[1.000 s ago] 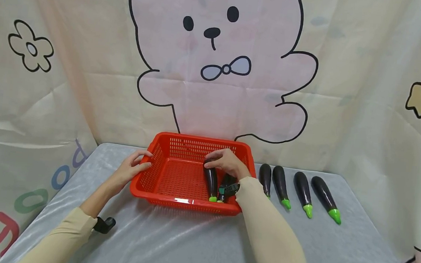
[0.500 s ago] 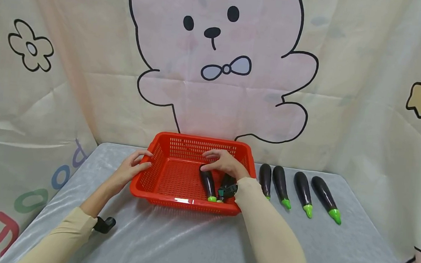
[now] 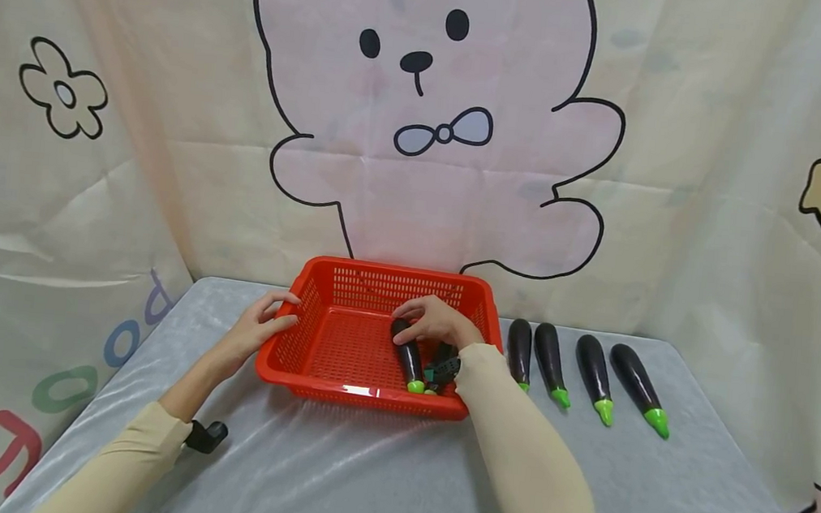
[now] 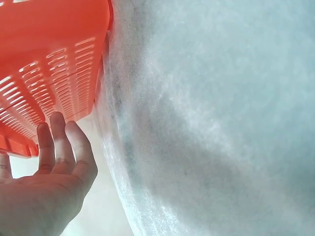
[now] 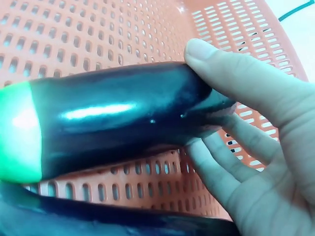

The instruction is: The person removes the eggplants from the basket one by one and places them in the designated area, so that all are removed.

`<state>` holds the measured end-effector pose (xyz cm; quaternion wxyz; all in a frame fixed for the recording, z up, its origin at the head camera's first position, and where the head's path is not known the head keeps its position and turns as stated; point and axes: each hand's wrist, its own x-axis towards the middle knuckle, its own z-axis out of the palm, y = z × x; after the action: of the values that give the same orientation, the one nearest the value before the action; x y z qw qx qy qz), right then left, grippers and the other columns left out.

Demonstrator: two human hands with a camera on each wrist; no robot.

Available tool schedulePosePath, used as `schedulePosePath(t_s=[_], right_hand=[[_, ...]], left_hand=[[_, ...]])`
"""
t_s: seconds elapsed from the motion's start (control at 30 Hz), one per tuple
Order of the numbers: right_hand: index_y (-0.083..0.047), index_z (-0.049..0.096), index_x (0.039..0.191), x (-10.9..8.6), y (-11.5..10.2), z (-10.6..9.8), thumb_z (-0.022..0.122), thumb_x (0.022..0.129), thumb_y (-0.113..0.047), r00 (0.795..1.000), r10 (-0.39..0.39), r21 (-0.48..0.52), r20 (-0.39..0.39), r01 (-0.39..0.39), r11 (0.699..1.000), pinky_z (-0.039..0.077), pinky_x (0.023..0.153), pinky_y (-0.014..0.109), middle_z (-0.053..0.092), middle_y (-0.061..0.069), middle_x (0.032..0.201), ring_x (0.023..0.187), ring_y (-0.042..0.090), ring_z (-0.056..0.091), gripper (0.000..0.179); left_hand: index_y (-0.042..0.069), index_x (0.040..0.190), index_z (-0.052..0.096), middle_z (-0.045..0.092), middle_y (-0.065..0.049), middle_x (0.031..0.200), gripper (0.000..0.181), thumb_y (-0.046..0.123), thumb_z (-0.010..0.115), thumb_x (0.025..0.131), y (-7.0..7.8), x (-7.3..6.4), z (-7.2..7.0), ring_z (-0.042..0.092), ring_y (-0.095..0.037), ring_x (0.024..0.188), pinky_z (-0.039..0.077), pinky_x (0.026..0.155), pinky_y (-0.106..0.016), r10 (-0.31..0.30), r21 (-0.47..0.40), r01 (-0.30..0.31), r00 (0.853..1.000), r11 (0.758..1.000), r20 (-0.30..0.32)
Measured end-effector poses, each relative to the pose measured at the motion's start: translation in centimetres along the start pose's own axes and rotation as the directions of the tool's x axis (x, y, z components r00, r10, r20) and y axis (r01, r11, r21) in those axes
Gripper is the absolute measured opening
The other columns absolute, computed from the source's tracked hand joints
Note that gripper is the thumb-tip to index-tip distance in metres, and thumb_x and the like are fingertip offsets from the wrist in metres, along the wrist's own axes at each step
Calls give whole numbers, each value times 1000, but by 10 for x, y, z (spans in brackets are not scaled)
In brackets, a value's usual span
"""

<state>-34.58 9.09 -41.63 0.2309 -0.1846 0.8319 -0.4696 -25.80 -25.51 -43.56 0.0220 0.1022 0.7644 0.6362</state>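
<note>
A red slotted basket (image 3: 350, 396) stands on the grey-covered table. My left hand (image 3: 258, 325) rests at its left end; in the left wrist view the fingers (image 4: 63, 142) lie fairly straight against the outer wall. Inside the basket, my right hand (image 3: 441, 322) holds the blunt dark end of an eggplant (image 3: 409, 358), its green stem end toward the front. The right wrist view shows the thumb on one side of that eggplant (image 5: 118, 118) and fingers on the other. A second eggplant (image 5: 123, 216) lies alongside, mostly hidden by the wrist in the head view.
To the right of the basket, several eggplants lie in a row on the table, including one near the basket (image 3: 519, 352) and one farthest right (image 3: 637, 384). A printed cloth backdrop (image 3: 422, 209) rises behind the table's back edge.
The eggplant's blunt end swung a little left, then back right. My right hand's fingers spread apart and have since closed in on it again. My left hand stayed at the basket.
</note>
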Motion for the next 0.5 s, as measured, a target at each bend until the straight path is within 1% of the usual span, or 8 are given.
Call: schedulePosePath(t_s=[0.13, 0.23, 0.5], right_hand=[[1, 64, 133, 1, 1, -1, 84, 85, -10, 999, -37, 25, -5, 37, 999, 55, 88, 39, 64, 11, 127, 111, 30, 59, 53], [-1, 63, 134, 2, 1, -2, 84, 85, -12, 998, -62, 49, -16, 62, 997, 54, 90, 39, 63, 11, 129, 114, 30, 57, 55], [-4, 61, 137, 0, -8, -8, 84, 85, -15, 993, -94, 132, -72, 103, 986, 50, 97, 46, 57, 12, 136, 126, 32, 49, 57]], left_hand=[[6, 136, 48, 51, -28, 136, 38, 17, 62, 102, 0, 0, 0, 57, -39, 107, 58, 79, -37, 1, 3, -1, 1000, 1000, -4], [5, 136, 48, 51, -29, 136, 38, 17, 62, 102, 0, 0, -1, 57, -39, 107, 58, 79, -36, -1, 4, 1, 1000, 1000, -6], [5, 136, 48, 51, -29, 135, 38, 16, 61, 103, 0, 0, 0, 57, -39, 106, 58, 79, -37, -3, 3, 4, 1000, 1000, -4]])
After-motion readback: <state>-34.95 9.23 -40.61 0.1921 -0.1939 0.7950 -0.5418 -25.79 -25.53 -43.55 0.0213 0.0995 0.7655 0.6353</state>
